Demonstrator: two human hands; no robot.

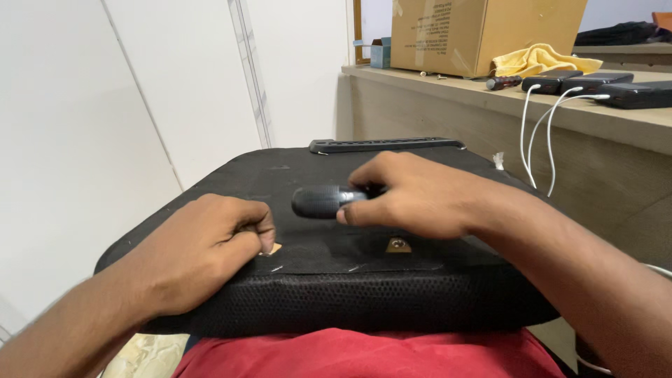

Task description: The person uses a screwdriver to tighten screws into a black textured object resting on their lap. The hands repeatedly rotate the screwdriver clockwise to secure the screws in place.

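Right hand (413, 199) fingers gripping screwdriver handle (323, 201); left hand (210, 248) pinching at seat cushion (350, 294) fabric. Tip may be slipping toward pinching fingers.

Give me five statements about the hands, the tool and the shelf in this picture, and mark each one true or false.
1. The right hand holds a tool with a dark ribbed handle. True.
2. The left hand lies flat and open on the black seat cushion. False: it is closed, pinching at a small tan patch.
3. A cardboard box stands on the shelf. True.
4. The cables hanging from the shelf are black. False: they are white.
5. A yellow cloth lies beside the box. True.
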